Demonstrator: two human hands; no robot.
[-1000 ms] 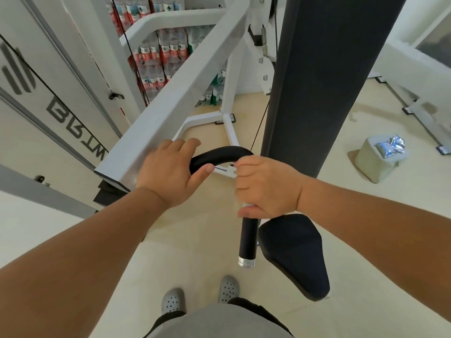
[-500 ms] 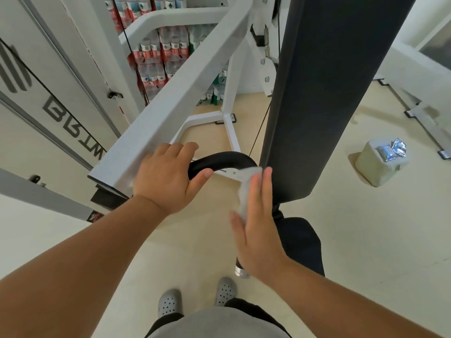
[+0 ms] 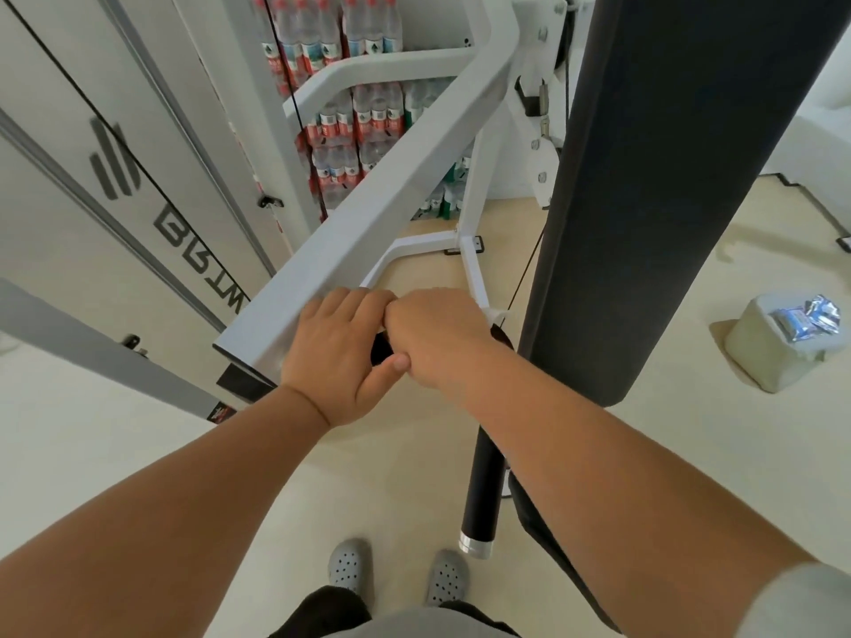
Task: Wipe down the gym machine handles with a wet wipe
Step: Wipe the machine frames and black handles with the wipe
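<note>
The left hand [image 3: 336, 356] is laid over the end of the white arm [image 3: 368, 214] of the machine, fingers curled over its edge and thumb reaching toward the black handle [image 3: 380, 348]. This is judged to be a bracing hold, so that the arm is kept from swinging under rubbing pressure.

The right hand [image 3: 435, 338] is clenched around the curved upper part of the handle, knuckles touching the left fingers. The wipe is not visible; whether it is enclosed in that fist cannot be told. A wiping stroke along the curve is judged to be in hand.

The handle is mostly hidden: a small black patch shows between the two hands, and the straight lower grip [image 3: 481, 490] emerges below the right forearm. That grip is a matte black cylinder, probably rubber or foam, capped by a bright metal ring [image 3: 476, 543].

The arm is a square-section tube, painted glossy white. Just right of the hands stands a tall dark pad [image 3: 667, 177], smooth and faintly grained. A silver packet [image 3: 806, 317] rests on a pale block [image 3: 773, 352] on the floor, well apart.
</note>
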